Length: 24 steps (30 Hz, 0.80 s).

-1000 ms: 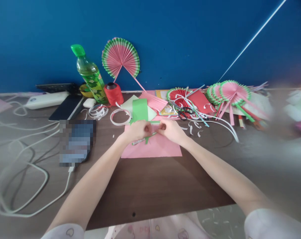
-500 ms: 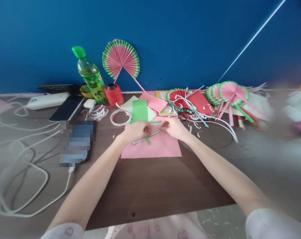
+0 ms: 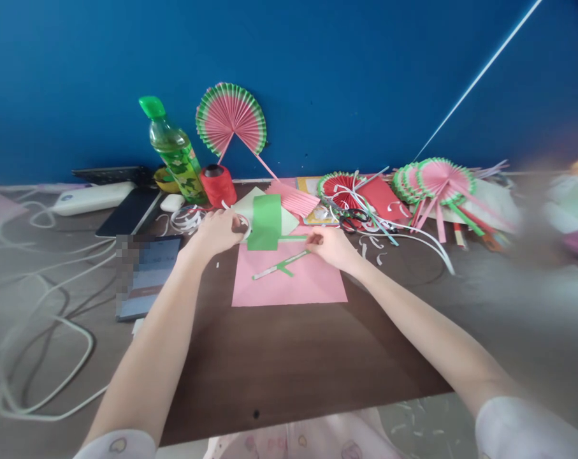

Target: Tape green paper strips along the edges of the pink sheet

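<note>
A pink paper sheet (image 3: 293,285) lies flat on the dark brown table (image 3: 289,370). On it rests a thin green paper strip (image 3: 281,264) with white tape along it. My right hand (image 3: 331,246) pinches the strip's right end. My left hand (image 3: 218,231) is off to the left, with its fingers curled round a white tape ring (image 3: 243,222) beside a folded green sheet (image 3: 266,222).
Against the blue wall stand a green bottle (image 3: 174,150), a red thread spool (image 3: 218,184) and a pink-green paper fan (image 3: 231,118). Scissors (image 3: 353,218), more fans (image 3: 434,182) and white paper scraps crowd the right. A phone (image 3: 143,275), a tablet and white cables (image 3: 40,331) lie left.
My left hand let go of the green strip and moved left to the tape ring. My right hand stayed pinching the strip's end, which now lies on the pink sheet.
</note>
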Motion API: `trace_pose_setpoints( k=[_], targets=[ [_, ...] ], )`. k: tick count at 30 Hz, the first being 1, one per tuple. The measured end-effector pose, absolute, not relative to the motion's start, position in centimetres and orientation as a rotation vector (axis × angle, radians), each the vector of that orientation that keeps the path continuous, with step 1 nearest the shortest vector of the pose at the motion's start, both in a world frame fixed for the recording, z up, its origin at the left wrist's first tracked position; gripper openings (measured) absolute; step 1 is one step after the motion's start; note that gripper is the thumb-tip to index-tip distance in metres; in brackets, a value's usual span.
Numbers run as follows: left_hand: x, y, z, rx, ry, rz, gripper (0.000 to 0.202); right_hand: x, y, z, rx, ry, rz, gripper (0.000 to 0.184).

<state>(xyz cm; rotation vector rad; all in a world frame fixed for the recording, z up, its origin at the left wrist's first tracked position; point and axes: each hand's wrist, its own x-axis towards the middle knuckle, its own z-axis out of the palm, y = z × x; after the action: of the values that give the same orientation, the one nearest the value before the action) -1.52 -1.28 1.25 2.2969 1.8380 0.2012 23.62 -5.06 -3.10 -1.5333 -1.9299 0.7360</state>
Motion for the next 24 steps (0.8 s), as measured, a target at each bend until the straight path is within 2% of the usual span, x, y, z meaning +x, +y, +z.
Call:
trace_pose_setpoints(
  k=[6, 17, 24],
  targets=[
    [-2.2, -1.0, 0.5, 2.276, 1.75, -0.111, 0.015, 23.3, -5.2, -2.9, -1.463, -1.891, 0.698, 0.006],
    [-1.3, -2.0, 3.4, 2.034, 1.363, 0.554, 0.016, 22.3, -6.3, -1.1, -1.27, -1.779, 0.789, 0.01],
    [1.9, -3.7, 3.7, 1.767, 0.943, 0.607, 0.016, 21.4, -6.9, -0.4, -1.027, -1.743, 0.707, 0.025]
  ],
)
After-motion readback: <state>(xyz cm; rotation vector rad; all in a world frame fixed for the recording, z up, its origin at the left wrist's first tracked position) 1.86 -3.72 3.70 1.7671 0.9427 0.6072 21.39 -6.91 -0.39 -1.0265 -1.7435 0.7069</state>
